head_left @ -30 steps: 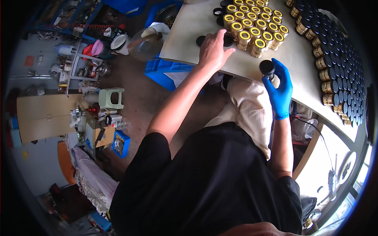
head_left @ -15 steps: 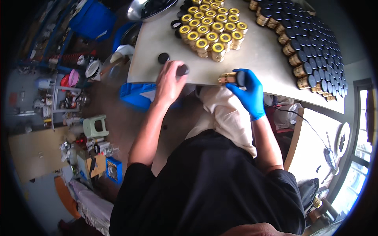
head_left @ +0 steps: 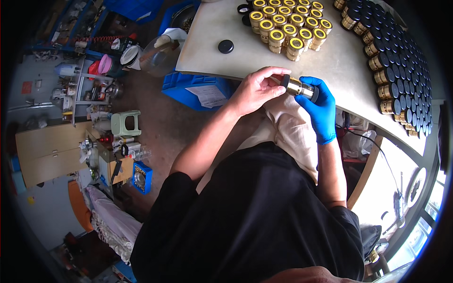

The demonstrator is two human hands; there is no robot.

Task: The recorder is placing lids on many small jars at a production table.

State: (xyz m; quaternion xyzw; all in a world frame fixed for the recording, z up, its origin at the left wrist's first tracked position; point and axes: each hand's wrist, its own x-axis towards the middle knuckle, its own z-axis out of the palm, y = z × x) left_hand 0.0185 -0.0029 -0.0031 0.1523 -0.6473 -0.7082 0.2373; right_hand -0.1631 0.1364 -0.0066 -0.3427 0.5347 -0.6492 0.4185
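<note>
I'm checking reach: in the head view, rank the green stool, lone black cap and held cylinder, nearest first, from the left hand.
1. Held cylinder: in the right hand, beside the left hand.
2. Lone black cap: on the table, ahead and left.
3. Green stool: on the floor, far left.

That wide head-worn camera over there faces down — shirt (head_left: pixel 255 212) close below, hands (head_left: pixel 320 109) a bit farther off, table (head_left: pixel 205 47) beyond.
</note>
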